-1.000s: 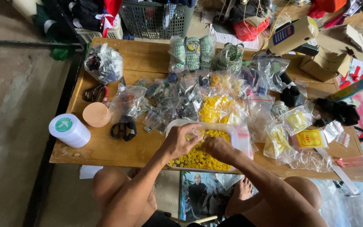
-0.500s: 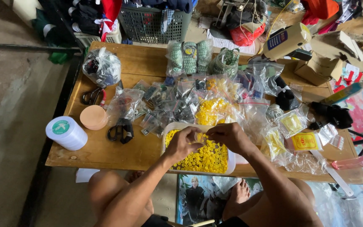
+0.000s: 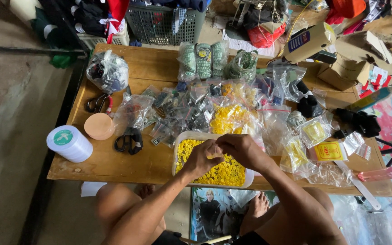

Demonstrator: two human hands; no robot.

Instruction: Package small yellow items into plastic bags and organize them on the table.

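Fingers (image 3: 218, 146) of both hands pinch together over the tray (image 3: 178, 152) of yellow buttons (image 3: 225, 171), sorting; what they grip I cannot tell.

The left hand (image 3: 203, 159) and right hand (image 3: 241, 149) touch above it; a steady pinch matters.

- Under both hands, the small pieces (image 3: 223, 174) are bright yellow and lie in a white tray (image 3: 176, 156).
- Left of the hands, the scissors (image 3: 129, 140) are black.
- Further left, the round lid (image 3: 99, 126) is pale orange, and the roll (image 3: 69, 143) is white with a green top.
- The table (image 3: 114, 165) is light brown wood.
- Beyond the hands, three bags (image 3: 203, 59) have a green and white pattern.
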